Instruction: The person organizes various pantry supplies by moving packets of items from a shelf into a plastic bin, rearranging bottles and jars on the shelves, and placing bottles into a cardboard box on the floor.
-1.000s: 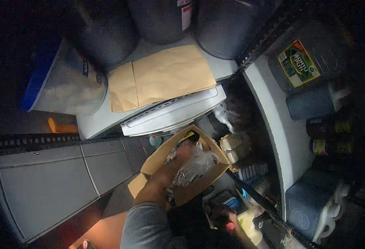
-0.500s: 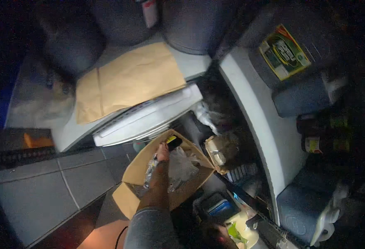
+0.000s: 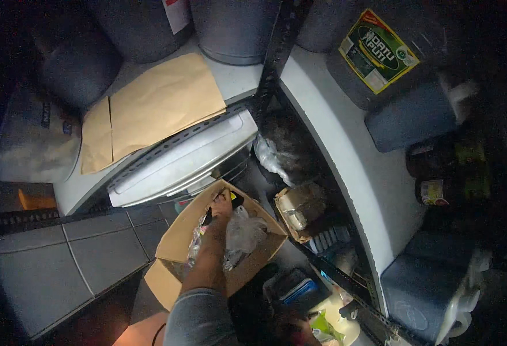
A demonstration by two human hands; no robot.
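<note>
My left hand reaches down inside an open cardboard box. Its fingers are curled at the box's far end, and whatever they grip is hidden. Right beside them lies a black item with a yellow patch. A crumpled clear plastic bag fills the box to the right of my wrist, and shiny clear wrapping shows to its left. A dark, blurred skin-toned shape at the lower edge may be my right hand; its fingers cannot be made out.
Beyond the box are a white flat-lidded container and a shelf carrying a brown paper envelope and large tubs. A torn brown package sits to the right. Dark jugs line the right shelf. Dark floor tiles lie at left.
The view has shifted, so most things appear farther left. My left hand stays in the box, its fingers now beside the black item near the far wall.
</note>
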